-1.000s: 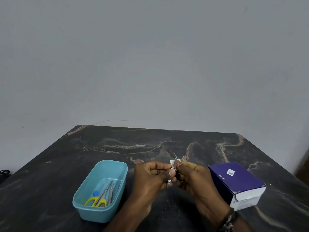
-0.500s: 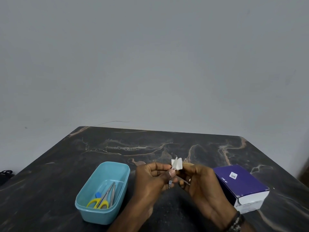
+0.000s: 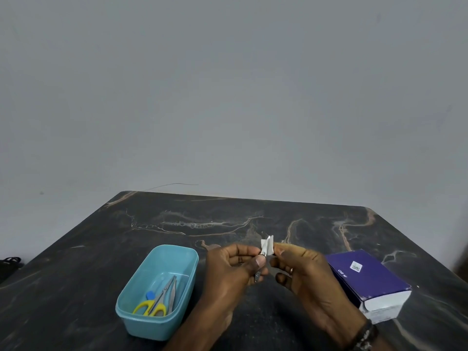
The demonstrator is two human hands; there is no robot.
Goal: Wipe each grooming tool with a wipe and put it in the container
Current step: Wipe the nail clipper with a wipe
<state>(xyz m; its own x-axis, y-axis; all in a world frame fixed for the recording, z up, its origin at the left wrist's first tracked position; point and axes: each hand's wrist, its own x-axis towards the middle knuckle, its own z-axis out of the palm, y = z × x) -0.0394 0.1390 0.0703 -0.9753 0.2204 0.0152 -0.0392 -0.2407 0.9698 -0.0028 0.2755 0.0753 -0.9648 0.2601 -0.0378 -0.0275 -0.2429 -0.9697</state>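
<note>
1. I see the left hand point(image 3: 233, 268) pinching a small metal tool point(image 3: 263, 252), thumb on it; its lower end point(image 3: 257, 275) pokes out below the fingers. The tool is in the air over the tabletop point(image 3: 76, 274), just right of the container point(image 3: 131, 325).
2. The right hand point(image 3: 301, 271) pinches a white wipe point(image 3: 268, 245) folded round the tool's top.
3. Risk, my guess: the tool is tiny and the pinch shallow, so a hard wipe stroke could pop it out onto the tabletop.
4. Risk: the wipe could slide off the tip and leave part uncleaned.
5. Risk: a sharp edge could nick a finger through the thin wipe.
6. Hard to tell what the tool is; fingers cover most of it. Clipper or tweezers, not sure.
7. The container holds yellow scissors point(image 3: 152, 306) and another metal piece point(image 3: 172, 291); a blue bit beside them is unclear.
8. Purple box point(image 3: 364, 277) sits right, contents hidden.
</note>
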